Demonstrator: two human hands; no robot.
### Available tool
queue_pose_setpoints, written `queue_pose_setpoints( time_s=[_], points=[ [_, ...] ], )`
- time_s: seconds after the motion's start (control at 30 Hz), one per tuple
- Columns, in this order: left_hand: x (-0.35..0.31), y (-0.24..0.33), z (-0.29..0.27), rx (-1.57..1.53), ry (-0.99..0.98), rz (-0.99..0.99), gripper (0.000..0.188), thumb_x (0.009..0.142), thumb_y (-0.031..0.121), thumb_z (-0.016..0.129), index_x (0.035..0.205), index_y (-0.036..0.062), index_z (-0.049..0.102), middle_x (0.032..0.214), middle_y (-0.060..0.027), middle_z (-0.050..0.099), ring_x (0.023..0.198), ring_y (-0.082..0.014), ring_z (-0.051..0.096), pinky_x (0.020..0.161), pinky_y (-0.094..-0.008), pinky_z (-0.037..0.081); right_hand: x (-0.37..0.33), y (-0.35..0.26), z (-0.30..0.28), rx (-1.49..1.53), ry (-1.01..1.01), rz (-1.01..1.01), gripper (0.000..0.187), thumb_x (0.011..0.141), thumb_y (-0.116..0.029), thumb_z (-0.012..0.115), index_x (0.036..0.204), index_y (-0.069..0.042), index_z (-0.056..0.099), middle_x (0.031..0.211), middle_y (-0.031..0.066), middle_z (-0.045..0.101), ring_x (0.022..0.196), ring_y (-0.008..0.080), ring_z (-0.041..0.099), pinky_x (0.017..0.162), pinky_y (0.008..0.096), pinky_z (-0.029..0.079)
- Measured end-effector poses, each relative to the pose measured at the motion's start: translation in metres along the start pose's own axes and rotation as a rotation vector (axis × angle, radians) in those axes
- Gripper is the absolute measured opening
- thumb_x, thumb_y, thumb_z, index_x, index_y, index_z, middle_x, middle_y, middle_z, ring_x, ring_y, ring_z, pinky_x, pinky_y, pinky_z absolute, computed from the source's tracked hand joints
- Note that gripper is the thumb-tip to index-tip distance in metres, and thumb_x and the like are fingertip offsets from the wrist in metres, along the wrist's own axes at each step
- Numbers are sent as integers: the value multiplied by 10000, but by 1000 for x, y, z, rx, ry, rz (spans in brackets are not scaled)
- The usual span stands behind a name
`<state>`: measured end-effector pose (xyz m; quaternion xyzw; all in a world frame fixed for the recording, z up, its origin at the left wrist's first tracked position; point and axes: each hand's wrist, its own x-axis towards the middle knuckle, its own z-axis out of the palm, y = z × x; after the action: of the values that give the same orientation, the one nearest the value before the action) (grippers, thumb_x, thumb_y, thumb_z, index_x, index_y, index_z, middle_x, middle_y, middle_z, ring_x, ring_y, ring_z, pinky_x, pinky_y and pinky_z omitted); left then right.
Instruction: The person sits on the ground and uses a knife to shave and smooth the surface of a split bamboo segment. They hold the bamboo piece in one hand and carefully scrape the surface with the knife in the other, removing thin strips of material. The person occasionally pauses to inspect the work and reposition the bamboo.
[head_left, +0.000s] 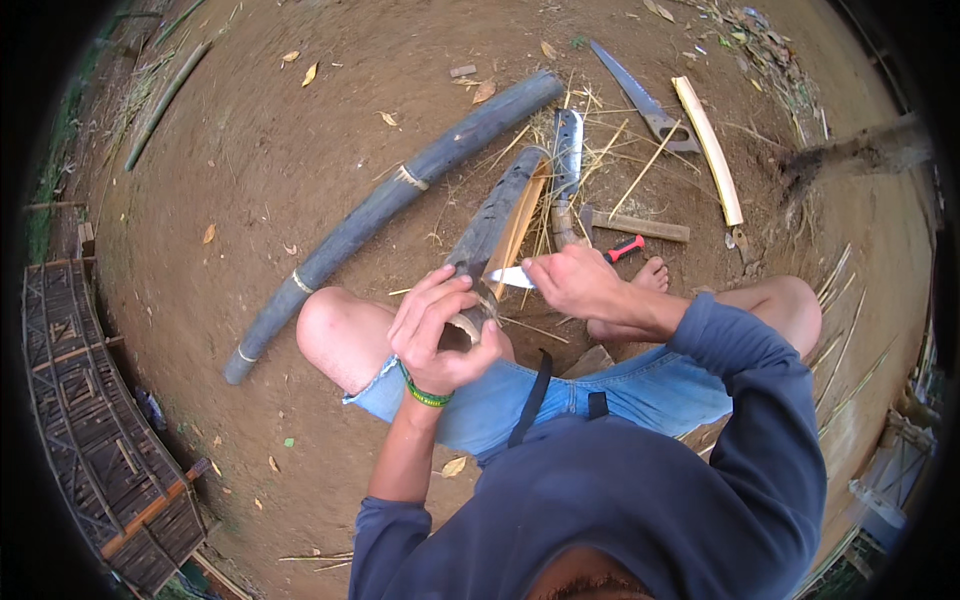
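My left hand [437,318] is wrapped round the near end of a short, dark bamboo piece [494,219]. That piece slants away from my lap, and its right side is cut open, baring pale inner wood. In my right hand [573,284] is a knife [513,277]; its bright blade points left and meets or nearly meets the cut edge of the bamboo. The fingers of this hand are closed over the handle, which they hide. Just beyond lies a machete [567,152] with a wooden handle, beside a hammer [640,226] and a red-and-black handled tool [626,248].
A long bamboo pole [360,222] stretches across the dirt at left. Farther right lie a handsaw [643,100] and a pale split bamboo strip [708,150]. Thin slivers are scattered around the tools. A slatted bamboo rack [97,395] stands at far left, a wooden post [860,148] at right.
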<state>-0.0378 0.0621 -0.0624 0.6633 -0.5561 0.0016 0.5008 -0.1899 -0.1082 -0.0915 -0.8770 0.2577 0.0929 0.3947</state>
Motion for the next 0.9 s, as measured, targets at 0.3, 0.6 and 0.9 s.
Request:
queue_pose_setpoints(
  time_s=[0.3,0.6,0.9],
  points=[
    [-3,2,10,20,35,-5,330,635,121,782,927,19,668,981,-147,716,993,-375,698,888,-436,566,-37,-28,26,211,-25,23,518,1043,-390,371,885,-12,689,808,267,665,819,455,659,793,538,513],
    [-14,-12,4,-41,123,-137,317,669,106,764,940,-8,648,994,-190,697,1030,-360,680,966,-490,528,-58,-5,-55,491,-356,221,412,1022,-378,487,1067,9,621,902,262,666,906,432,651,821,498,497],
    [-7,-4,9,-45,34,-54,313,662,121,762,924,-3,643,978,-176,699,1009,-359,683,947,-484,542,-30,-22,-44,263,-431,-139,301,1012,-267,489,991,17,585,841,267,661,862,461,655,778,550,495]
  ],
)
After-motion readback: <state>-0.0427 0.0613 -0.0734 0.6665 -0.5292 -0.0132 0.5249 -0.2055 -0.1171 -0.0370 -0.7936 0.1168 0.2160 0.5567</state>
